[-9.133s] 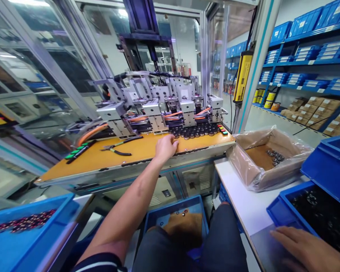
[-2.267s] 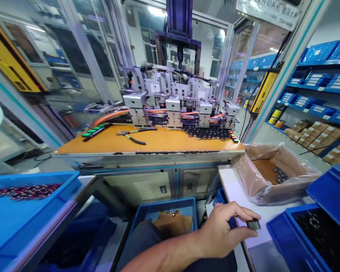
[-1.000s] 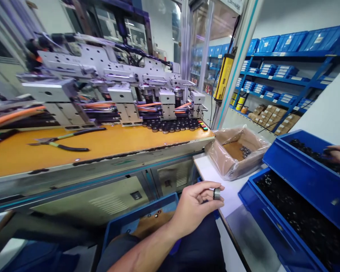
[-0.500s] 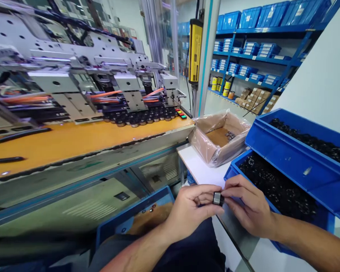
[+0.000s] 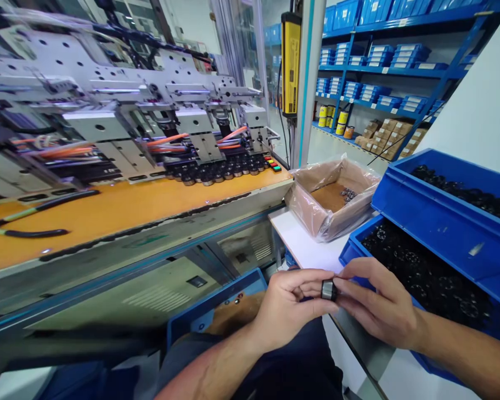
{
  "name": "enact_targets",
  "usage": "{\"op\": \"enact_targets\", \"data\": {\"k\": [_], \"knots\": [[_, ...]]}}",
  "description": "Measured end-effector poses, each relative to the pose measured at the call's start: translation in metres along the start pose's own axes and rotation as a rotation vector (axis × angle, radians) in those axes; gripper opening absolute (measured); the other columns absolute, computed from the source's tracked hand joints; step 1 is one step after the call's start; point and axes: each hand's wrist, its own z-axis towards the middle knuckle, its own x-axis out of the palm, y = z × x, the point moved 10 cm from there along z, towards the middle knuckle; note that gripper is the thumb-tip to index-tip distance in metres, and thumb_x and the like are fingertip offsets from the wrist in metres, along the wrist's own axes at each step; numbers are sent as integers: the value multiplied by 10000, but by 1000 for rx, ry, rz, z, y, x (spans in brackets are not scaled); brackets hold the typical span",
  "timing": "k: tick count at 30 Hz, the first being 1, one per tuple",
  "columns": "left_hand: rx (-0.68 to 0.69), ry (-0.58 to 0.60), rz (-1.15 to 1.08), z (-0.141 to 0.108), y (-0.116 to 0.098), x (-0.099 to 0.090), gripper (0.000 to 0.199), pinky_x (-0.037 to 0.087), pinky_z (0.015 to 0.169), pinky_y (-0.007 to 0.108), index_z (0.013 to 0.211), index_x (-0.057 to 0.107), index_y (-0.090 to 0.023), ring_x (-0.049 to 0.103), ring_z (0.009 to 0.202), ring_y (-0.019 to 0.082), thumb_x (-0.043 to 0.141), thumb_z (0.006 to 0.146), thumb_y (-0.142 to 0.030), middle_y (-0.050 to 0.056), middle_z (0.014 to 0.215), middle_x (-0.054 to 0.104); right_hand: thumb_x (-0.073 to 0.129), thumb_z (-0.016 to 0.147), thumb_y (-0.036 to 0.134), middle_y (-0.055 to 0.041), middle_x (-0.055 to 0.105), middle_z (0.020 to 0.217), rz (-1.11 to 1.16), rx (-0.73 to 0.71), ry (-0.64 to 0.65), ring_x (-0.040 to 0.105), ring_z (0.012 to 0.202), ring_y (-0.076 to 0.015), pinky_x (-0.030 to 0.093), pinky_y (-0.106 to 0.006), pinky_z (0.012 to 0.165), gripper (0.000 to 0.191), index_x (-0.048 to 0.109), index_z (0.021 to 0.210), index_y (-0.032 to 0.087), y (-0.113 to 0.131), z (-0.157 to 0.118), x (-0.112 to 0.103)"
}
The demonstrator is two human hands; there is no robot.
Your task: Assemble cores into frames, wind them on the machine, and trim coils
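Note:
A small cylindrical part (image 5: 328, 289), with a silver metal band and black ends, sits between my two hands above my lap. My left hand (image 5: 289, 305) pinches it from the left, fingers above and thumb below. From the right, my right hand (image 5: 381, 303) closes its fingertips on the black end of the same part. The fingers hide some of it. Just beyond my right hand stands a lower blue bin (image 5: 360, 229) filled with black plastic parts (image 5: 416, 269).
An upper blue bin (image 5: 437, 222) of black parts overlaps the lower one. A plastic-lined carton (image 5: 316, 214) holds some small parts. On the machine's orange bench (image 5: 150, 211) lie pliers (image 5: 45, 233) and rows of black round parts (image 5: 216, 171). Another blue bin (image 5: 183, 316) is below.
The camera view has shifted a little, so the pliers show more fully at the left. Both hands stay on the part; my right fingers have moved closer round its end.

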Motion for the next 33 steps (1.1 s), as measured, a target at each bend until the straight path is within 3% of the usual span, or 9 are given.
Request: {"op": "enact_targets", "data": {"k": [4,9,14,18,22,25,27,30,33], "knots": [[-12,-21,7,-3,7,3,362,587,633,210,928,770,-125,708,636,126,901,593,-163,44,739,779,648,866,123,-86,652,871,-45,-43,28,645,806,-181,594,-328,679,341,617,1206,126,3,-4,2],[62,-82,-12,-8,8,6,357,611,697,264,937,725,-148,731,763,166,889,620,-170,77,903,782,634,859,117,-125,670,852,-122,-173,-1,653,830,-228,608,-358,639,307,621,1157,43,18,-9,-1],[539,-32,616,-20,-54,17,360,597,739,235,992,766,-175,722,789,162,866,649,-126,81,910,764,583,859,31,-139,672,957,1,-8,12,662,921,-218,625,-367,766,329,602,1184,79,9,-6,1],[718,16,810,-30,-69,25,289,594,686,220,966,770,-171,730,726,156,834,691,-111,83,847,773,556,843,-14,-143,662,935,120,45,31,656,898,-208,620,-340,753,320,608,1148,65,7,-3,4],[528,-42,498,-22,-46,8,268,576,726,221,978,772,-204,715,792,148,819,723,-141,76,918,752,576,863,36,-134,652,950,109,63,18,649,906,-208,616,-349,752,298,592,1155,93,6,-1,3],[332,-21,125,-10,-18,3,320,552,804,241,990,751,-197,680,929,166,854,688,-204,88,1060,692,592,849,27,-139,647,966,69,46,12,642,939,-221,607,-372,782,271,598,1112,94,6,-1,3],[229,11,-45,-4,-2,5,345,533,795,230,945,730,-179,661,916,157,886,640,-218,70,1005,679,580,850,19,-136,644,969,59,29,13,640,943,-219,606,-371,788,279,597,1119,91,7,-2,3],[55,99,-206,1,19,12,338,524,753,248,1026,696,-195,670,808,146,823,738,-318,48,865,707,579,880,54,-144,640,995,69,49,-4,637,966,-215,607,-360,790,289,580,1166,87,4,-2,2],[37,172,-189,-1,20,13,332,536,787,291,1153,664,-248,694,808,162,681,865,-413,54,883,745,581,892,63,-142,645,969,94,68,-2,636,940,-207,604,-352,779,271,588,1162,84,0,-1,2]]}}
